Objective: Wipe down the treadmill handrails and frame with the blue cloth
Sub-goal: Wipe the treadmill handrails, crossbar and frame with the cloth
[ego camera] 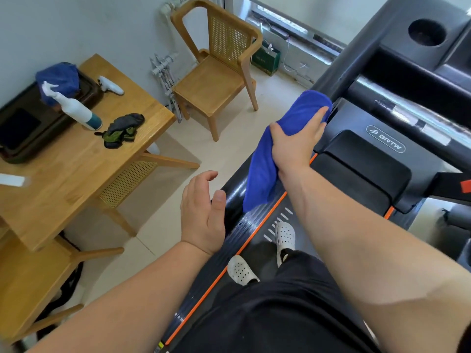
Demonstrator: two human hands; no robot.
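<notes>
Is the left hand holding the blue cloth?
No, the right hand grips the blue cloth; the left hand is open and empty.

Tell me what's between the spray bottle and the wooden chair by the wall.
In the head view, a dark crumpled rag lies on the table between the spray bottle and the chair, then bare floor.

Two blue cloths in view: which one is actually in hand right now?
The blue cloth draped over the treadmill handrail, gripped by the right hand. The other blue cloth sits bunched on the tray on the table, untouched.
</notes>
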